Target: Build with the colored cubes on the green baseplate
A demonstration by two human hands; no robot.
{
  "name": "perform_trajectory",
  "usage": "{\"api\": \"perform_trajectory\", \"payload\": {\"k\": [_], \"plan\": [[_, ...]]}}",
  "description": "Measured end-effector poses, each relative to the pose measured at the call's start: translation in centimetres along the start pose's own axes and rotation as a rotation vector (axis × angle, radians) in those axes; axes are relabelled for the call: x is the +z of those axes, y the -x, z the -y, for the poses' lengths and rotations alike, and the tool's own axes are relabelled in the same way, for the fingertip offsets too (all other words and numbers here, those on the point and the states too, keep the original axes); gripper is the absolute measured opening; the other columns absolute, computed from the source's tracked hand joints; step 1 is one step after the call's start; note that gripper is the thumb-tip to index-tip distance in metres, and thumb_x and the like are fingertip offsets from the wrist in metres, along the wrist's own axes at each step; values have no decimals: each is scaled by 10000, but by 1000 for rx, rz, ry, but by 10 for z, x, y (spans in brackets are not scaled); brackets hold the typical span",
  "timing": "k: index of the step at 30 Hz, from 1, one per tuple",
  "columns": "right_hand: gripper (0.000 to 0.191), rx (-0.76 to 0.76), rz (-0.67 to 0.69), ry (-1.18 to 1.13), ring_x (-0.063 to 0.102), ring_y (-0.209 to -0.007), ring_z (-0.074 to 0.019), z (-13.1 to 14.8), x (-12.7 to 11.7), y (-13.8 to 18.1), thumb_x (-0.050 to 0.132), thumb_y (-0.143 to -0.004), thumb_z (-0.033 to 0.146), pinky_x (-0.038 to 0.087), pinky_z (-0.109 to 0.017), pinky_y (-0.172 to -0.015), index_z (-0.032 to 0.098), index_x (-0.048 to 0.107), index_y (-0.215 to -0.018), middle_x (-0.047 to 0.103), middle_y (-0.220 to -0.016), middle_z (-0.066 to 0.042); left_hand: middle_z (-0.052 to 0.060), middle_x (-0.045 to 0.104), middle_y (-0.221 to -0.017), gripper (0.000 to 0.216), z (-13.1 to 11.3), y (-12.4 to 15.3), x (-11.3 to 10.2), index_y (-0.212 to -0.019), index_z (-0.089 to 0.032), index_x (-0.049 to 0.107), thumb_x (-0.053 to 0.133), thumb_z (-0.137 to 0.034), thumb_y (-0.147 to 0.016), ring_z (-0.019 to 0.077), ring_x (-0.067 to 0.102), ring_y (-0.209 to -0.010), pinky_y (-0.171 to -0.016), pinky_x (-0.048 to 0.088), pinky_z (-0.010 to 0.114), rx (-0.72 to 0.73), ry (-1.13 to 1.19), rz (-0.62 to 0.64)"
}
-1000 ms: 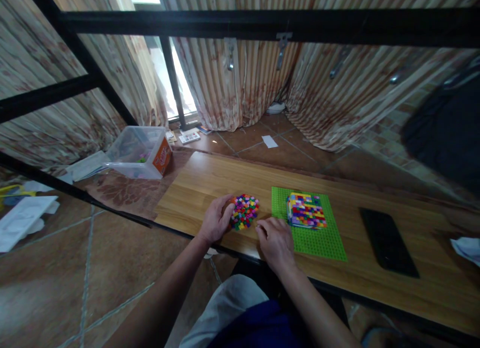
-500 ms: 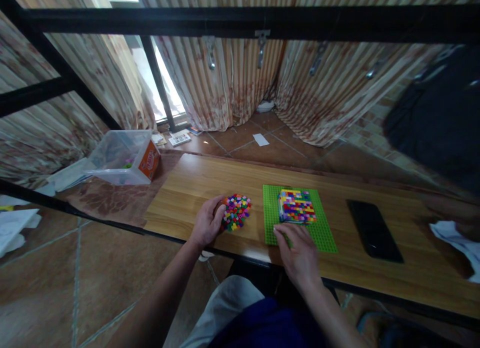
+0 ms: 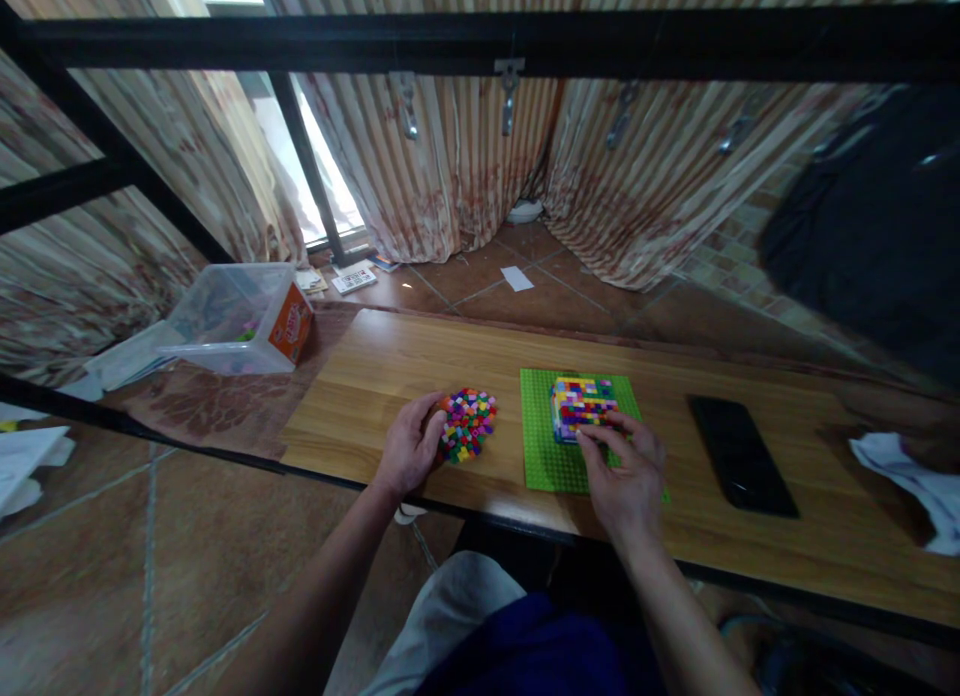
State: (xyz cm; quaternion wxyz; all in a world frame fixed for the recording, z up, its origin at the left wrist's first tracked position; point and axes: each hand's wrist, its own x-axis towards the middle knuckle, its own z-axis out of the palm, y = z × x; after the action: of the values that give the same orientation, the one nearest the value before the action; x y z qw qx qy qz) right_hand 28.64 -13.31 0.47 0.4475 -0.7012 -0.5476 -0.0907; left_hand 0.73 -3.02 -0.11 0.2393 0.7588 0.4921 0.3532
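Observation:
A loose pile of small multicoloured toy bricks lies on the wooden table. At its left edge rests my left hand, thumb and forefinger a little apart and nothing visible between them. Right of the pile is a green studded baseplate, bearing a block built of rows of coloured bricks. My right hand reaches over the near right part of this block. Its thumb and a finger come together at the block's near edge, another finger lies over the top; whatever they pinch is too small to make out.
A black phone-like slab lies right of the baseplate, with a white cloth near another person's dark arm at the far right. A clear plastic box stands beyond the table's left end. A black metal bar crosses above.
My right hand has moved right and slightly forward, from the block's near left corner to over its near right side. My left hand stays beside the pile. The view has shifted slightly.

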Motion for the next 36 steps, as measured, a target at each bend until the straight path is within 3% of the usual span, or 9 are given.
{"api": "perform_trajectory", "payload": {"k": [7,17,27,36], "plan": [[166,35,12,-24,574,-1059,-235,2,-2,-3,629,-871,357,461,-440,-926,235,741,-857,641,-1107,-80,88,682,-1171,362,-1,0,0,-1233,-190,606,467,-381,-959,216,630,-1099,-1003,496,382,3,-4,-1],[157,-128,7,44,587,-991,-222,3,-1,-3,595,-904,286,478,-414,-873,226,739,-884,653,-1081,-82,98,680,-1173,357,-3,1,0,-1221,-181,608,467,-380,-960,220,627,-1105,-1004,494,389,-1,6,5],[176,-163,-12,76,599,-993,-217,-2,-2,2,574,-922,271,484,-399,-871,226,745,-927,663,-1076,-87,98,674,-1190,366,-3,1,-1,-1234,-186,601,469,-388,-959,222,618,-1126,-1019,484,391,-18,11,14],[215,-105,40,100,604,-1023,-225,-2,-8,3,541,-938,291,482,-425,-898,244,750,-955,668,-1093,-87,91,677,-1190,354,-4,1,-1,-1226,-203,605,469,-389,-958,220,621,-1120,-1014,490,392,-15,3,10]]}}
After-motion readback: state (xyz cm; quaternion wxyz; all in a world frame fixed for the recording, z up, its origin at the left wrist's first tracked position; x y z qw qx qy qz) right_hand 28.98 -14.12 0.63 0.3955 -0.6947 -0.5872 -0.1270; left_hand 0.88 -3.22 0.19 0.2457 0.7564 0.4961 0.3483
